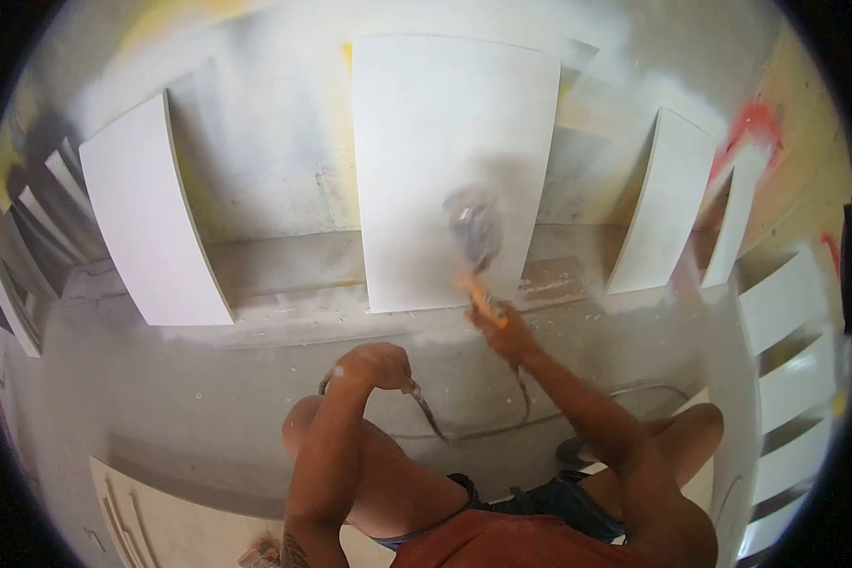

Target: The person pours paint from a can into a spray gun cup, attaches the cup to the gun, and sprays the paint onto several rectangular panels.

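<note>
My right hand (pixel 502 331) is closed around the orange handle of a spray gun (pixel 475 232), whose top part is smeared by motion. The gun is in front of a tall white panel (pixel 435 142) that leans against the wall. From below my right hand a thin dark air hose (pixel 523 393) hangs down to the floor. My left hand (pixel 374 364) rests above my left knee with its fingers wrapped around a length of that hose, which comes out on both sides of the fist.
White panels lean at the left (pixel 151 208) and at the right (pixel 661 204). Several smaller white boards (pixel 790 379) line the right side. Paint marks cover the wall (pixel 275 123). Pale boards (pixel 180 516) lie at the lower left, and hose runs across the floor.
</note>
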The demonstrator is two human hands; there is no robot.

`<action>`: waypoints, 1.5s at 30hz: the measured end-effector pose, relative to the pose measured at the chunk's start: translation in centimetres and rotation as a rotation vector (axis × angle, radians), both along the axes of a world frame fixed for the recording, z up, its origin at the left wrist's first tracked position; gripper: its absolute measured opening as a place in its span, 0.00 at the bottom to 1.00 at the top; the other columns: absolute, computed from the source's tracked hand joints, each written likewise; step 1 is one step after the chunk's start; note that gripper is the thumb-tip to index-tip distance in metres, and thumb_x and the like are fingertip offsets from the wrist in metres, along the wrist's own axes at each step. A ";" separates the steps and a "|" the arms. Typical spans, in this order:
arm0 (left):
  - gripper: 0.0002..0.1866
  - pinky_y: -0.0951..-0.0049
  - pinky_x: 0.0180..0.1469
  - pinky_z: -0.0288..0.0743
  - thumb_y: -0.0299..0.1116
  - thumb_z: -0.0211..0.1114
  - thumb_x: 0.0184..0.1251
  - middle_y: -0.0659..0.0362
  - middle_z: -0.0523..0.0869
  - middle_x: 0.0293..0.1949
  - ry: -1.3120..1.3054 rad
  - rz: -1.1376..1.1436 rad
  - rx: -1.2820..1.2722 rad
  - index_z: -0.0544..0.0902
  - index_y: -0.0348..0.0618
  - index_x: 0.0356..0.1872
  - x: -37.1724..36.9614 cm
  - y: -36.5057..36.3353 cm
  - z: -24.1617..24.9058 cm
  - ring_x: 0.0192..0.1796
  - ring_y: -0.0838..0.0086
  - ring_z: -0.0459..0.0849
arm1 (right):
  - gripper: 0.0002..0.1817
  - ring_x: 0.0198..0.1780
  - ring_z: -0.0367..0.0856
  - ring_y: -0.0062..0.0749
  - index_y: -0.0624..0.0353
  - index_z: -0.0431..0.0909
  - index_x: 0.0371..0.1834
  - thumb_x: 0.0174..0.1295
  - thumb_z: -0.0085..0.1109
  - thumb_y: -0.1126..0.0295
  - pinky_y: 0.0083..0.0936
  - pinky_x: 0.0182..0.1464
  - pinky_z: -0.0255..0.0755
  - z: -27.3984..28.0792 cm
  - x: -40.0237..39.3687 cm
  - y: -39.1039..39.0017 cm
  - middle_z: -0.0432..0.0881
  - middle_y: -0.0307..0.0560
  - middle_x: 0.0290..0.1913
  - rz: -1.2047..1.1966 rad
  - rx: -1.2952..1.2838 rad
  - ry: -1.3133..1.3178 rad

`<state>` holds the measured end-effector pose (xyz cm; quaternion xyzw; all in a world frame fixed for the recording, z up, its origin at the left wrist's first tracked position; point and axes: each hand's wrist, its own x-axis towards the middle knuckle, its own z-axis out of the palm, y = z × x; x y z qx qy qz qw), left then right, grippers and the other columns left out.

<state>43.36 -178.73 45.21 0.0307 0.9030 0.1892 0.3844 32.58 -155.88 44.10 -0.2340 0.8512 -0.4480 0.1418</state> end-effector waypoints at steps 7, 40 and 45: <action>0.25 0.57 0.55 0.77 0.58 0.69 0.56 0.52 0.88 0.47 -0.057 -0.029 0.042 0.90 0.48 0.43 0.3 0.4 0.6 0.53 0.56 0.84 | 0.21 0.33 0.80 0.37 0.65 0.81 0.45 0.65 0.64 0.54 0.37 0.38 0.74 -4.9 1.8 0.6 0.84 0.51 0.32 -0.036 0.296 -0.256; 0.22 0.58 0.57 0.75 0.59 0.65 0.62 0.53 0.89 0.46 -0.027 0.033 0.170 0.92 0.51 0.37 1.2 -0.6 1.0 0.53 0.58 0.85 | 0.11 0.27 0.74 0.26 0.65 0.76 0.39 0.70 0.59 0.66 0.29 0.32 0.71 13.0 -4.4 -10.5 0.78 0.44 0.25 -0.024 -0.369 0.306; 0.23 0.58 0.56 0.75 0.60 0.64 0.64 0.53 0.89 0.45 -0.028 0.028 0.184 0.92 0.52 0.36 1.0 -0.8 2.2 0.53 0.59 0.84 | 0.12 0.26 0.68 0.18 0.66 0.77 0.41 0.71 0.58 0.65 0.24 0.31 0.68 13.0 -3.3 -10.0 0.74 0.39 0.24 -0.054 -0.508 0.290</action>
